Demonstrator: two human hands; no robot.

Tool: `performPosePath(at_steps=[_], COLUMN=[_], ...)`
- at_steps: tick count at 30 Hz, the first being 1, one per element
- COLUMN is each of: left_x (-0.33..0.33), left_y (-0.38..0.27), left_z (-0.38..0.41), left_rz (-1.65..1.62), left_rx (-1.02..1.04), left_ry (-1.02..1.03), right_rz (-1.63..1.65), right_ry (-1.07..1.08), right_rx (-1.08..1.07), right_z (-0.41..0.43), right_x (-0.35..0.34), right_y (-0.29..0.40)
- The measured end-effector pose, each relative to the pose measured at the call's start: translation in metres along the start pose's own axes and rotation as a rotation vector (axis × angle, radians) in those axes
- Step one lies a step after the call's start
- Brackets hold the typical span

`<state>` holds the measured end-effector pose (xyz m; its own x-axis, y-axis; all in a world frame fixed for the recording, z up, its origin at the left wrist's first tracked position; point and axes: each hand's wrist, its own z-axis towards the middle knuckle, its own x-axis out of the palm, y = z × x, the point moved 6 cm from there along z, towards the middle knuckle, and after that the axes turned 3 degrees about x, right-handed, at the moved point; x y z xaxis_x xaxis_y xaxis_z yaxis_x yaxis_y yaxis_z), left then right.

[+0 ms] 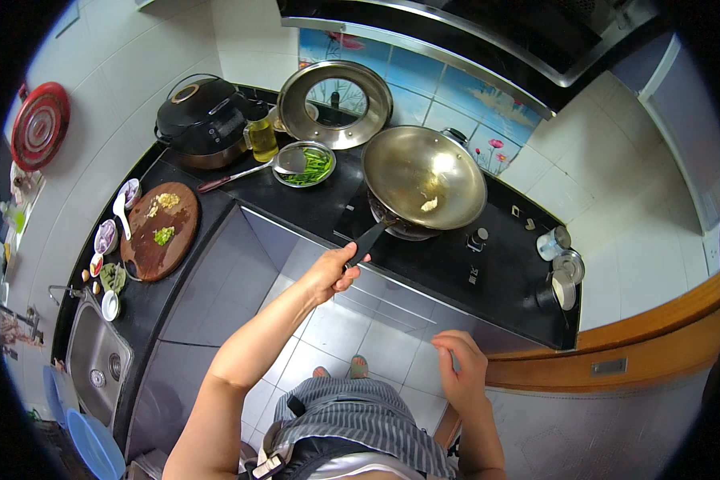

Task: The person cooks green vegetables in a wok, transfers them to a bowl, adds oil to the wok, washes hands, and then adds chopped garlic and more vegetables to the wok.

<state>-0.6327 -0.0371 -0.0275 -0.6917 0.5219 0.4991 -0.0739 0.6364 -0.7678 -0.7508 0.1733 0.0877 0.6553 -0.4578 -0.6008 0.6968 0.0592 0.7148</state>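
My left hand (335, 268) grips the black handle of a steel wok (408, 174) that sits tilted on the gas hob (390, 237). A small pale lump (429, 204) and a little oil lie in the wok. My right hand (461, 366) hangs in front of the counter with fingers loosely curled, holding nothing. Left of the wok, a metal spatula (289, 162) with a reddish handle rests across a bowl of cut green vegetables (315, 168). The wok's lid (288, 108), with a glass centre, leans against the tiled wall.
A round wooden board (150, 240) bears chopped yellowish and green bits. Small bowls of sliced purple onion (105, 237) stand beside it. A black cooker (201, 120) and an oil bottle (263, 141) stand in the back corner. Jars (553, 243) stand at right, a sink (90, 354) at lower left.
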Motion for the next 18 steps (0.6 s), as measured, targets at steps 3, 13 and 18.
performPosePath(at_steps=[3, 13, 18], left_x=[-0.006, -0.015, -0.039], left_y=[0.004, -0.001, -0.020], left_z=[0.002, -0.004, -0.044], left_rz=[-0.027, 0.187, 0.533], left_rx=[0.043, 0.132, 0.322], left_ry=[0.016, -0.116, -0.364], right_rz=[0.000, 0.143, 0.280], right_ry=[0.056, 0.344, 0.556], right_rx=[-0.014, -0.137, -0.243], right_z=[0.011, 0.047, 0.053], right_x=[0.004, 0.050, 0.090], right_y=[-0.002, 0.011, 0.044])
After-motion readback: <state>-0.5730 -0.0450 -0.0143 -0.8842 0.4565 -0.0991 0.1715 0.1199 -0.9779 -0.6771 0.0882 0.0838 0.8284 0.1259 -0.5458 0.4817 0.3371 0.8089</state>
